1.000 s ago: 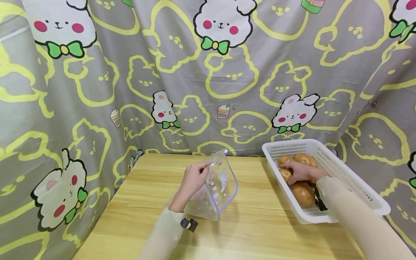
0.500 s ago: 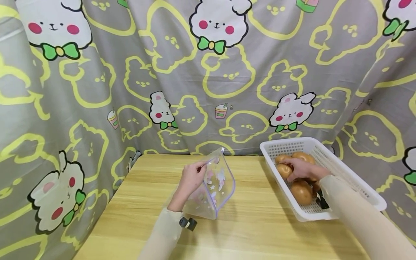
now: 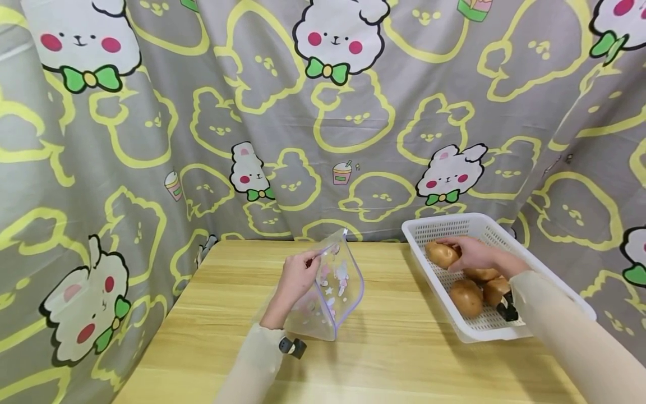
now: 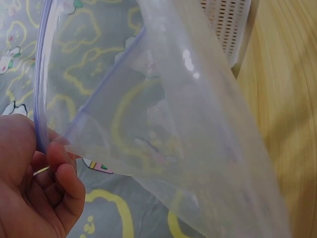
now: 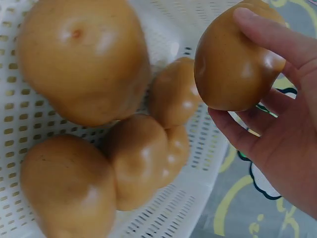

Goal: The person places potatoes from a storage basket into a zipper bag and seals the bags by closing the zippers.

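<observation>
My left hand [image 3: 299,280] pinches the rim of a clear zip bag [image 3: 345,292] with a purple seal and small printed figures. The bag's mouth gapes toward the right; in the left wrist view, thumb and fingers grip the seal strip [image 4: 40,84]. Over the far left part of a white slotted basket [image 3: 440,225], my right hand [image 3: 476,253] holds a glossy brown potato [image 3: 442,256]. The right wrist view has this potato [image 5: 237,62] between thumb and fingers, apart from the basket floor. Several more potatoes [image 3: 466,299] lie in the basket, partly hidden by the right arm.
Both hands are over a light wooden table [image 3: 393,353], with the basket at its right side. A grey curtain [image 3: 282,112] with cartoon prints hangs behind and along both sides. Each wrist wears a small black device [image 3: 292,347].
My right hand has taken hold of a potato and raised it slightly from the others, which now show more. My left hand keeps its grip on the bag. The head view has shifted a little.
</observation>
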Motion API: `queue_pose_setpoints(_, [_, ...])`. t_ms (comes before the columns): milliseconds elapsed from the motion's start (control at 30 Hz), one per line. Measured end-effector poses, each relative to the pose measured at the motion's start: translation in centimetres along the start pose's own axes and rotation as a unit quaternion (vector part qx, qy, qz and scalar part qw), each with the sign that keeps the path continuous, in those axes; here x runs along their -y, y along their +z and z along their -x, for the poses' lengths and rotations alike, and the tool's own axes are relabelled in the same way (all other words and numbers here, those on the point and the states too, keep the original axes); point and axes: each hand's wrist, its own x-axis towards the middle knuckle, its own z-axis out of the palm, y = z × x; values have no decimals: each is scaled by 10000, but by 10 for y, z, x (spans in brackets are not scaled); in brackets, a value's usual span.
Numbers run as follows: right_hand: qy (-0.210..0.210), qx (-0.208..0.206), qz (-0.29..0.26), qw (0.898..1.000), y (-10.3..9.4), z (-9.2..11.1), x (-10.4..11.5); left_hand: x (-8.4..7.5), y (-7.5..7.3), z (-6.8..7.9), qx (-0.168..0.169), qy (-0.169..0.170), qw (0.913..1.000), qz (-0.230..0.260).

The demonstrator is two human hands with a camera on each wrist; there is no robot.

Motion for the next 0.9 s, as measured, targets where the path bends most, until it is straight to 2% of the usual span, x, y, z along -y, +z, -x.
queue_pose_setpoints(133, [122, -51, -5, 9999, -7, 2, 8, 1, 0, 0, -41, 76, 10000, 40])
queue_pose_setpoints(467, [-7, -253, -184, 9995, -18, 8, 26, 0, 0, -1, -92, 161, 9997, 164])
queue_pose_setpoints(667, [-169, -355, -24, 9992, -18, 8, 45, -2, 1, -1, -57, 188, 9997, 120])
queue_pose_setpoints(900, [-221, -149, -60, 9996, -10, 9, 68, -4, 3, -2, -30, 131, 9999, 102])
